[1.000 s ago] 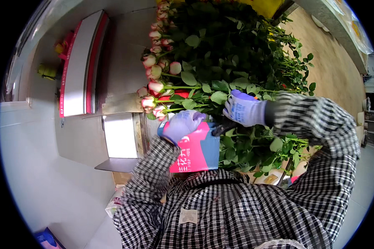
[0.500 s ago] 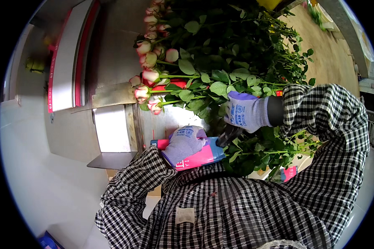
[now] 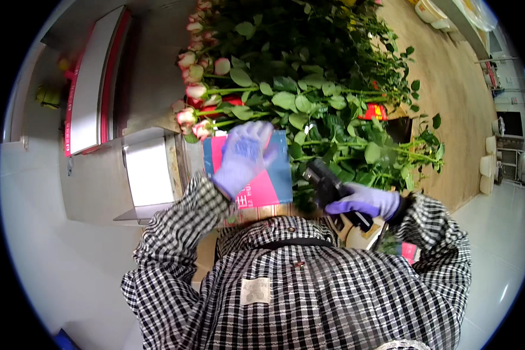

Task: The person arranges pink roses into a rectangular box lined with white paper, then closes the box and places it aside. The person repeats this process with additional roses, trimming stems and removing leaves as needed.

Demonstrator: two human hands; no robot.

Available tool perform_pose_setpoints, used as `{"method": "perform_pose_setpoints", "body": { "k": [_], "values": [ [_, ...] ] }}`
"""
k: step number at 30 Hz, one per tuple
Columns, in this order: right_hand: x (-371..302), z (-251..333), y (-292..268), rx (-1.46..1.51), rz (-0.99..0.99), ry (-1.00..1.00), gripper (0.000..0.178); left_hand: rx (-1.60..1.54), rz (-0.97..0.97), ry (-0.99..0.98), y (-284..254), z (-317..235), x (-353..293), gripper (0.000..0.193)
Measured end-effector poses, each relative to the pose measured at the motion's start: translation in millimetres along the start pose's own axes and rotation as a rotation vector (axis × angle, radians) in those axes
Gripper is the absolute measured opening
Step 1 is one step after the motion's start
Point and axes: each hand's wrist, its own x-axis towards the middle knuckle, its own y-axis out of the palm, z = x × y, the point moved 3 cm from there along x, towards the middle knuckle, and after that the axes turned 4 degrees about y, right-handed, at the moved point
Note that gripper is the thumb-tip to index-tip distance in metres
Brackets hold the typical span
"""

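My left hand (image 3: 243,158), in a purple-grey glove, lies over a pink and blue printed sheet (image 3: 278,169) with its fingers stretched out and the thumb apart. The fingers are slightly smeared by motion. At the sheet's far edge are pink-and-white rose heads (image 3: 186,116), their leafy stems (image 3: 309,105) running to the right. My right hand (image 3: 370,201), gloved the same way, is closed round a black hand tool (image 3: 328,182) that looks like a stapler. It points up and left over the leaves, to the right of the sheet. Part of its grip is hidden by my fingers.
A large pile of roses covers the far part of the bench (image 3: 449,116). A stack of white boards with red edges (image 3: 96,81) stands at the left. A red package (image 3: 373,111) lies among the stems. White tubs (image 3: 430,11) stand at the far right.
My left hand has moved away from my body and its fingers have opened; the sheet now lies wider and flatter. My right hand has come nearer my body with the black tool.
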Motion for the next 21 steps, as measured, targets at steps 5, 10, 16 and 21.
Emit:
{"method": "perform_pose_setpoints", "body": {
  "k": [5, 10, 16, 21],
  "values": [
    [63, -101, 19, -0.278, 0.192, -0.38, 0.032, 0.269, 0.091, 0.266, 83, -63, -57, 0.075],
    [82, -94, 28, 0.102, 0.112, 0.145, 0.034, 0.299, -0.058, 0.293, 118, -61, -66, 0.066],
    [82, -80, 51, 0.281, -0.059, 0.284, 0.033, -0.016, -0.21, 0.287, 95, -69, -71, 0.055],
    [12, -17, 34, 0.504, 0.18, 0.06, 0.029, -1.331, 0.257, -0.111, 119, -64, -99, 0.042]
  ]
}}
